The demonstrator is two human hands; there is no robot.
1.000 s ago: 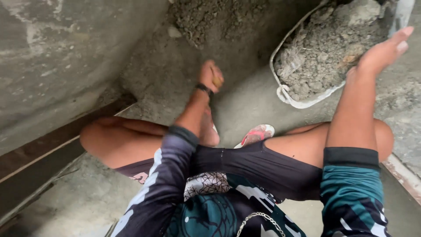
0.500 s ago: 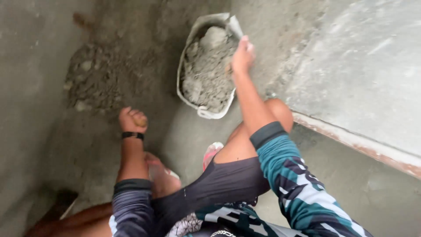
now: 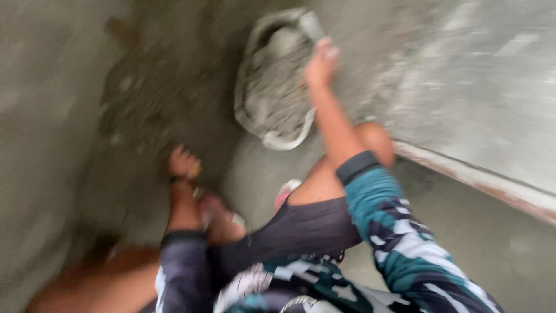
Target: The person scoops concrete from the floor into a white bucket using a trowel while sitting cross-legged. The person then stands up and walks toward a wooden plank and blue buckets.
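Still right hand [image 3: 320, 62] on mortar pan [image 3: 272, 87] rim, grip unclear; left hand [image 3: 184, 163] fisted, unmoved.

1. View: swung since a second ago; sharp half a second ago, now motion-blurred.
2. Basin of grey mortar [image 3: 272, 87]: was at 2 o'clock of frame, now near 12 o'clock.
3. Right hand [image 3: 320, 62]: earlier raised with fingers spread, now on the basin rim at 3 o'clock.
4. Left hand [image 3: 184, 163]: fist shifted from upper centre toward 8 o'clock of the basin.
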